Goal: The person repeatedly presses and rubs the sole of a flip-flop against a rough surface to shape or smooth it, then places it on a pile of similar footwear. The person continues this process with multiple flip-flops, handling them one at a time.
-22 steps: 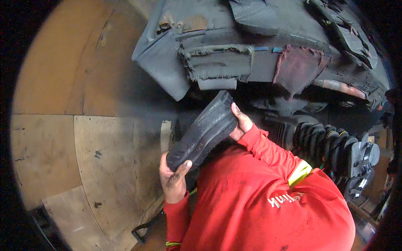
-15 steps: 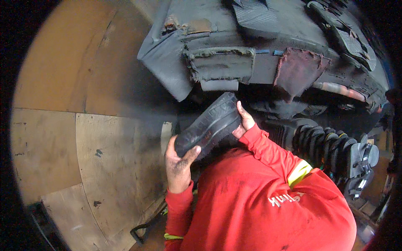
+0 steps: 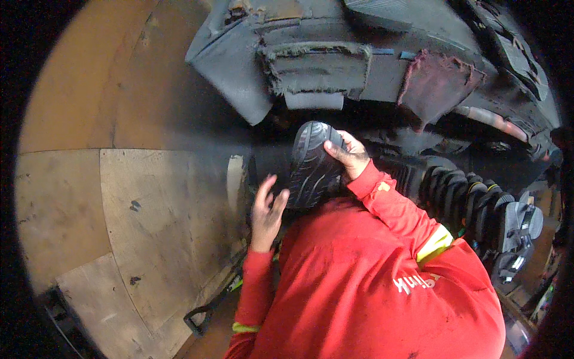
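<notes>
A black tyre (image 3: 312, 164) with a grooved tread stands nearly upright in front of my chest. My right hand (image 3: 348, 155) grips its upper edge, fingers curled over the tread. My left hand (image 3: 266, 208) is lower and to the left, fingers spread, with the fingertips just at the tyre's lower side and not closed on it. Both my sleeves are red. The tyre's lower part is hidden behind my body.
A heap of torn, worn tyre pieces (image 3: 335, 66) fills the top. A row of black tyres (image 3: 472, 200) stands packed at the right. Wooden boards (image 3: 143, 209) cover the floor at left. A black handled tool (image 3: 206, 311) lies by my left arm.
The tyre has swung from a slant to nearly upright and shifted right. My left hand has let go of its lower end and opened. My right hand has moved over its top.
</notes>
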`<act>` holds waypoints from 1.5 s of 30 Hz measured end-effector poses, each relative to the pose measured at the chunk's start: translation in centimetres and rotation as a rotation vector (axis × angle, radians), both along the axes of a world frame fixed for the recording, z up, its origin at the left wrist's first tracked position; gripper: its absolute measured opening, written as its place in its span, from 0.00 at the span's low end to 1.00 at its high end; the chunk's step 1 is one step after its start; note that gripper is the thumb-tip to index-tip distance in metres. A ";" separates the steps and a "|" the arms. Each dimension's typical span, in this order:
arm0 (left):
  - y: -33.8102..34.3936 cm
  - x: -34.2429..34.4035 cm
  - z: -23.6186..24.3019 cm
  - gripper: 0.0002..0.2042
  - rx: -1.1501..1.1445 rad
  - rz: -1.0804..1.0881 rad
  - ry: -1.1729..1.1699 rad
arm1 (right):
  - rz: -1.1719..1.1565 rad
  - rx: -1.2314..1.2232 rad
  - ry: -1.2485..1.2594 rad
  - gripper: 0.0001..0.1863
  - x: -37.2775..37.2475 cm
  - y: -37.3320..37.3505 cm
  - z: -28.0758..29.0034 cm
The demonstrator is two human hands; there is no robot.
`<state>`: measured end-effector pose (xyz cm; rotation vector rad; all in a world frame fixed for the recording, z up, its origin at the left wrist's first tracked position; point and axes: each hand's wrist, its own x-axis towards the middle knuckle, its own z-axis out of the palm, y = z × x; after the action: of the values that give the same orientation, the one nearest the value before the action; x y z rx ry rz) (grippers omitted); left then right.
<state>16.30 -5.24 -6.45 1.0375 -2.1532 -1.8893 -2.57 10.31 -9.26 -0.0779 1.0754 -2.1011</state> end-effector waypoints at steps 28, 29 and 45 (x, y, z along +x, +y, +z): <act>2.9 -15.2 1.3 0.18 0.092 -0.134 0.176 | -0.162 0.091 -0.231 0.21 1.0 1.9 0.1; 2.9 -15.7 1.2 0.17 0.018 -0.157 0.134 | -0.103 0.230 -0.268 0.23 0.9 2.5 0.0; 2.8 -15.8 4.2 0.13 -0.238 -0.130 0.097 | -0.009 -0.263 -0.506 0.25 -0.1 -0.1 -1.7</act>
<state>0.48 -2.40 -2.26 0.7628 -2.3665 -1.6397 -2.68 10.25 -10.98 0.3159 0.4981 -2.0992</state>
